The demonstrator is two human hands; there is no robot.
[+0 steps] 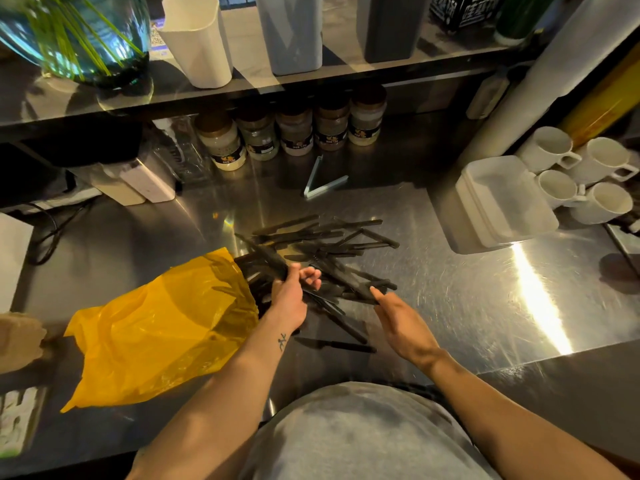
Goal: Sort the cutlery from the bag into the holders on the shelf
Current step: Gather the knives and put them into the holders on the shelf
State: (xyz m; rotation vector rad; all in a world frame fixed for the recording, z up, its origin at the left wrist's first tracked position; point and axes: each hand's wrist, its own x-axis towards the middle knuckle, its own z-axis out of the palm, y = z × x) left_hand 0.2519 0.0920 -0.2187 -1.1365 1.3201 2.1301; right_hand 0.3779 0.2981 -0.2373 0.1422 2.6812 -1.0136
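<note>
Black knives (322, 244) lie spilled from the bag (156, 323); gathering seems under way. Left hand (289, 296) grips some, right hand (398, 320) touches another, grip unclear. Next, probably, the bunch goes into a holder (197, 39).

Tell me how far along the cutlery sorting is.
Done: cutlery lies spilled from the bag on the counter. In hand: left hand grips some knives; right hand reaches another, grip unclear. Left: all the sorting; the white holder shows no cutlery, other holders' tops are cut off.
</note>
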